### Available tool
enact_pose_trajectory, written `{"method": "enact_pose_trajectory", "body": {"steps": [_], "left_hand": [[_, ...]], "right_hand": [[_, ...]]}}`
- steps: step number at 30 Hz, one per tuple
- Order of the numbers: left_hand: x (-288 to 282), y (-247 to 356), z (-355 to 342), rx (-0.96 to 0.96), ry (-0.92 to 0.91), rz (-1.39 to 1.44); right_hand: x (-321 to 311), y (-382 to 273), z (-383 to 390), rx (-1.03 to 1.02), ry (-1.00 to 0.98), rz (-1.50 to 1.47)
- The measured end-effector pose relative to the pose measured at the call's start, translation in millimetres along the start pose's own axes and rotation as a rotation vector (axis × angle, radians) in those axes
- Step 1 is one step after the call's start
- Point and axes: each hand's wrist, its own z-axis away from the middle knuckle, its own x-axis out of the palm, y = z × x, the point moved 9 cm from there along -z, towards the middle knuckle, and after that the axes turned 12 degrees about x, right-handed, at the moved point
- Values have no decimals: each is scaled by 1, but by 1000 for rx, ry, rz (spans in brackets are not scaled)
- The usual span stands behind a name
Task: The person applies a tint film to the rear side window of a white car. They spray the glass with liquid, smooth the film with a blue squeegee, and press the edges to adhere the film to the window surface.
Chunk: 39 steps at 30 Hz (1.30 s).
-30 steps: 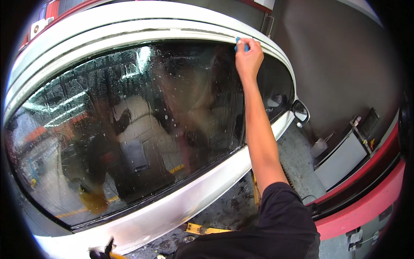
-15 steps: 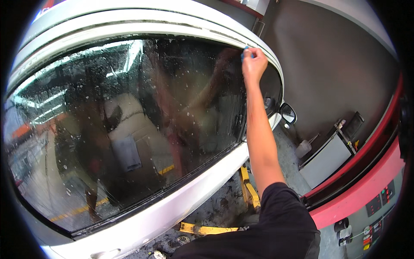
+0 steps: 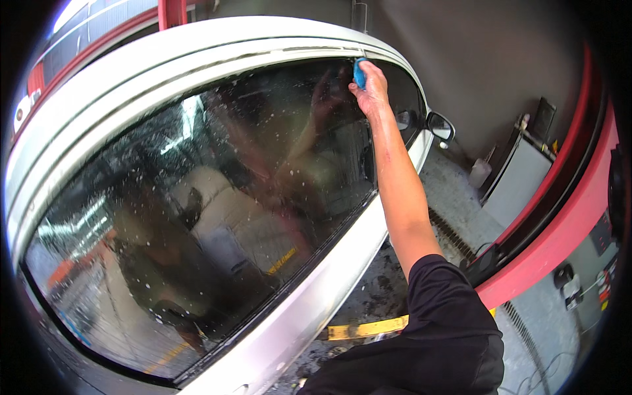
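Water-beaded window (image 3: 263, 204) on white car (image 3: 316, 286), right hand (image 3: 372, 87) curled around blue pad (image 3: 359, 74), left hand unseen, grey wall (image 3: 487, 79), red post (image 3: 563, 238)

The window (image 3: 263, 217) is glossy glass, the car body (image 3: 299, 299) smooth paint, the sleeve (image 3: 440, 289) matt cloth.
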Motion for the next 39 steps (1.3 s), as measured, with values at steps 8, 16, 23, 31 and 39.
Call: {"method": "enact_pose_trajectory", "body": {"steps": [8, 16, 23, 31, 39], "left_hand": [[-84, 63, -42, 104, 105, -142], [-63, 63, -23, 66, 114, -147], [6, 33, -13, 12, 51, -73], [87, 3, 3, -43, -16, 32], [167, -18, 27, -95, -77, 133]], "right_hand": [[-20, -70, -26, -679, 453, 621], [-8, -71, -30, -698, 498, 775], [38, -53, 5, -822, 328, 846], [76, -48, 27, -986, 203, 981], [79, -57, 29, -1086, 168, 1105]]}}
